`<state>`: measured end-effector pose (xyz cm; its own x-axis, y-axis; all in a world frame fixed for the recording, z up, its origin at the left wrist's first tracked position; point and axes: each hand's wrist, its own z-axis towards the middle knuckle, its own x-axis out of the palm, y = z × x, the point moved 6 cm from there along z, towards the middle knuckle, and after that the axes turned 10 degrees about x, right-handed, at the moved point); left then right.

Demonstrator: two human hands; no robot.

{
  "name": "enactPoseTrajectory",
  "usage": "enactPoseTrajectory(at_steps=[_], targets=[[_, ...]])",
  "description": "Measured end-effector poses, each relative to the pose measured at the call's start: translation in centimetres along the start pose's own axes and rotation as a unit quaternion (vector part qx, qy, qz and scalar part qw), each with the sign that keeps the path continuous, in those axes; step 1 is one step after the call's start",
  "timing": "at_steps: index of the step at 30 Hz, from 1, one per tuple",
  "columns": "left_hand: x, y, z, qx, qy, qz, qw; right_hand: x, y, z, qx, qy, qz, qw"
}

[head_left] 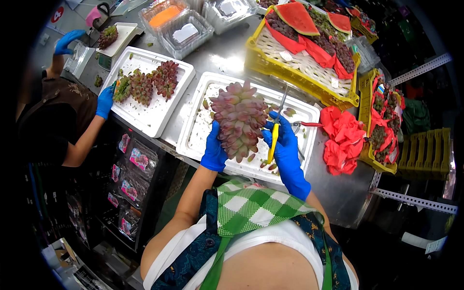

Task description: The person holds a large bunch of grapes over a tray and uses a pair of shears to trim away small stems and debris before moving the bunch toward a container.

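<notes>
My blue-gloved left hand holds a large bunch of pinkish-green grapes from its left side, above a white foam tray. In my right hand, also gloved, is a pair of yellow-handled scissors with the narrow blades pointing away from me. The right fingers are close to the bunch's right edge; whether they touch it I cannot tell. Loose grapes and small bits lie in the tray beneath. Red-handled pruning shears rest across the tray's right rim.
Left, a co-worker's gloved hand is at another foam tray with grape bunches. A scale and clear plastic boxes stand behind. Right are a yellow crate with grapes and watermelon slices, and crumpled red wrapping.
</notes>
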<state>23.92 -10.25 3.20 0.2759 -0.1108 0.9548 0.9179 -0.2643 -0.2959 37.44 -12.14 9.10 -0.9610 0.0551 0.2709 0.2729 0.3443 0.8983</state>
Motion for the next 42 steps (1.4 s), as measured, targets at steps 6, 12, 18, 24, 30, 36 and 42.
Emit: enactPoseTrajectory(at_steps=[6,12,18,24,30,36,42], targets=[[-1.6,0.2,-1.1,0.003,-0.034,0.066,0.997,-0.6,-1.0,0.4,-0.037,-0.024,0.011,0.999],[-2.4,0.2,-1.1,-0.008,-0.063,0.074,0.995,-1.0,-1.1,0.2,-0.022,-0.059,0.018,0.998],[1.7,-0.7,0.1,0.08,-0.032,0.236,0.968,-1.5,-2.2,0.8,-0.04,-0.066,0.063,0.995],[4.0,-1.0,0.6,0.059,-0.011,0.345,0.937,-3.1,-5.1,2.7,0.057,0.035,0.173,0.983],[5.2,-2.1,0.9,0.087,0.045,0.399,0.912,-1.9,-4.4,2.6,0.104,0.125,0.293,0.942],[7.4,-3.3,1.2,0.054,-0.012,0.413,0.909,-2.1,-5.7,3.6,0.124,0.22,0.357,0.899],[7.9,-4.0,0.8,0.102,0.008,0.419,0.902,-2.6,-7.3,3.2,0.094,0.219,0.376,0.896]])
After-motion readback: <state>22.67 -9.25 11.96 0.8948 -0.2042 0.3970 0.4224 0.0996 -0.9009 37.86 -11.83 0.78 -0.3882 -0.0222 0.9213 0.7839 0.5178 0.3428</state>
